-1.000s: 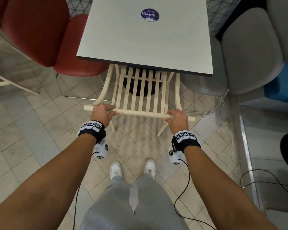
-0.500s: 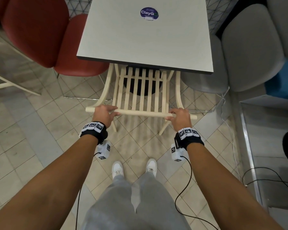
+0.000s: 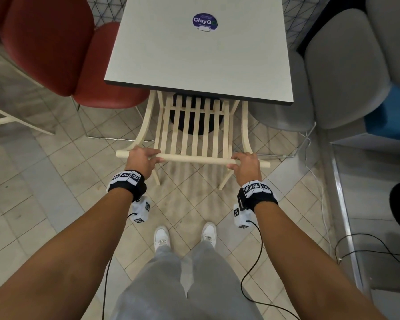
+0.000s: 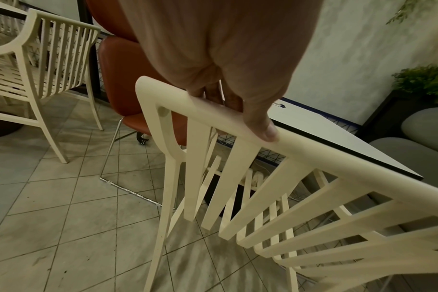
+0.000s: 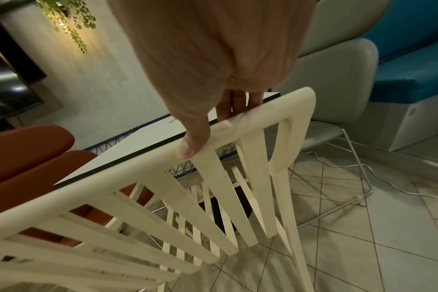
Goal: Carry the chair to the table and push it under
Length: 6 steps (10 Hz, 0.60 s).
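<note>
Hands clamp the top rail of a cream slatted chair [image 3: 194,128], left hand [image 3: 141,160] and right hand [image 3: 244,166] near its two ends, its seat already beneath the near edge of the grey table [image 3: 201,56]. Pushing crooked could knock an arm into the red chair [image 3: 56,47] left or grey chair [image 3: 342,65] right.

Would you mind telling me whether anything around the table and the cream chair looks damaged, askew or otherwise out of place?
Nothing stands out. The cream chair sits square to the table, its seat under the top, intact as far as visible. Both the left hand and the right hand grip its top rail. Cables trail across the floor.
</note>
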Tool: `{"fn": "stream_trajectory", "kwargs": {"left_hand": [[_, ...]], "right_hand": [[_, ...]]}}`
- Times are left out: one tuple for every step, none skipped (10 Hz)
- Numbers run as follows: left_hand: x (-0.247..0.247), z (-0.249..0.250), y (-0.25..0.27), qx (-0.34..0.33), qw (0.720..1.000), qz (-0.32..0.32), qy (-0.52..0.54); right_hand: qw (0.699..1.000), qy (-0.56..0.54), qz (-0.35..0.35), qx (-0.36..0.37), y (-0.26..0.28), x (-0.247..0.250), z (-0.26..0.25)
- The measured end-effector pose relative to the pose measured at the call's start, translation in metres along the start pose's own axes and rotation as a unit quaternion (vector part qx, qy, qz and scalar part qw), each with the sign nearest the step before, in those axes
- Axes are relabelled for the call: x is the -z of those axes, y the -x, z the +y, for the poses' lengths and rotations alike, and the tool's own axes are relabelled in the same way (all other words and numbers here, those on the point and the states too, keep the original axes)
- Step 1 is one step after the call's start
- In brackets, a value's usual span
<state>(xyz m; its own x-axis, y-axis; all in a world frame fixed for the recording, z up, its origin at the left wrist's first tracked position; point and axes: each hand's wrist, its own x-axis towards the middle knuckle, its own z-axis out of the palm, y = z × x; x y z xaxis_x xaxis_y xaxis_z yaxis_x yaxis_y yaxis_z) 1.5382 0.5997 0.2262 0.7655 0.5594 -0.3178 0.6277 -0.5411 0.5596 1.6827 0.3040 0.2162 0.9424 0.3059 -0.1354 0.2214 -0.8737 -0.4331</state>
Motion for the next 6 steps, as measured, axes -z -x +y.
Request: {"fn": "stream_trajectory", "kwargs": {"left_hand": [[0.0, -0.002, -0.001, -0.004, 1.0, 0.002, -0.003], [0.001, -0.003, 0.0, -0.008, 1.0, 0.001, -0.005], [0.004, -0.001, 0.0, -0.012, 1.0, 0.001, -0.002], [0.007, 0.002, 0.001, -0.009, 1.0, -0.008, -0.014], [0.011, 0.003, 0.006, -0.012, 1.0, -0.012, -0.004], [0.009, 0.004, 0.023, -0.026, 0.998, 0.034, 0.04]], "right_hand": [[1.0, -0.009, 0.004, 0.007, 0.002, -0.001, -0.001], [1.0, -0.008, -0.002, 0.003, 0.003, -0.001, -0.002], [1.0, -0.013, -0.005, 0.006, 0.002, 0.0, -0.001], [1.0, -0.022, -0.019, 0.01, 0.005, 0.001, 0.001], [0.997, -0.073, -0.014, 0.025, 0.014, 0.004, 0.008], [0.992, -0.11, 0.045, 0.032, 0.034, 0.01, 0.014]]}}
